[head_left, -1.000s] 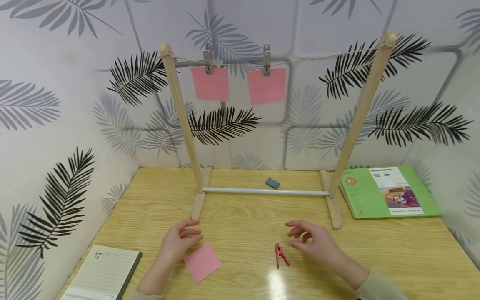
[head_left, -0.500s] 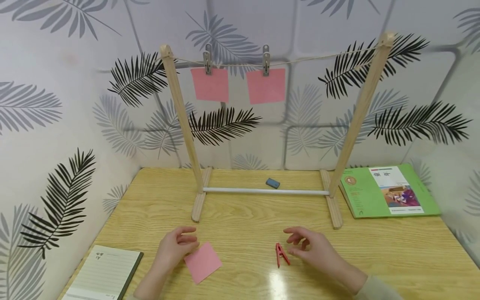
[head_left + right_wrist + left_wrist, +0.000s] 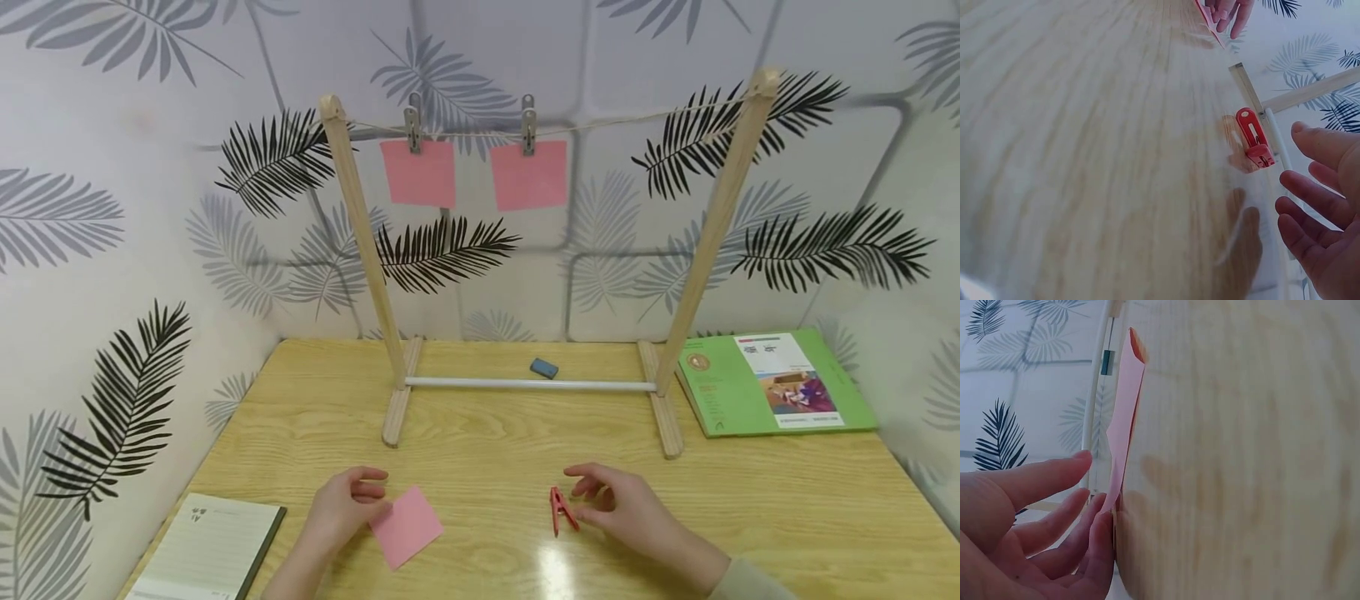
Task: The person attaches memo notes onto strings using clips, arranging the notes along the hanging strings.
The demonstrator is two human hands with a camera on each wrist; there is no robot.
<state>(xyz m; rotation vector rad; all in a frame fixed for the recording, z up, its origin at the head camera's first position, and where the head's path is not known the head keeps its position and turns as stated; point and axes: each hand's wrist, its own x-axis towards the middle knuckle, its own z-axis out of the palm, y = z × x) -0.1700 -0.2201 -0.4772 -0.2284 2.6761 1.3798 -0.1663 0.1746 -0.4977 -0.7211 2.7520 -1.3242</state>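
Observation:
A pink square paper (image 3: 407,528) lies on the wooden table, its edges lifting slightly in the left wrist view (image 3: 1124,419). Beside its left corner is my left hand (image 3: 341,507), fingers loosely bent and spread from the thumb; one digit reaches the paper's near corner, without a visible pinch. A red clothespin (image 3: 562,510) lies to the right on the table. My right hand (image 3: 626,507) hovers just right of it, fingers relaxed and apart; in the right wrist view a gap shows between the fingers and the clothespin (image 3: 1254,139).
A wooden stand (image 3: 367,242) holds a string where metal clips (image 3: 528,125) hang two pink papers (image 3: 529,177). A white rod (image 3: 532,384) joins its feet, with a small blue block (image 3: 543,368) behind. A green book (image 3: 780,383) lies right; a lined notebook (image 3: 206,546) lies left.
Both hands have moved down toward the tabletop, the left closer to the pink paper's corner, the right slightly left toward the red clothespin. Paper and clothespin stay in place.

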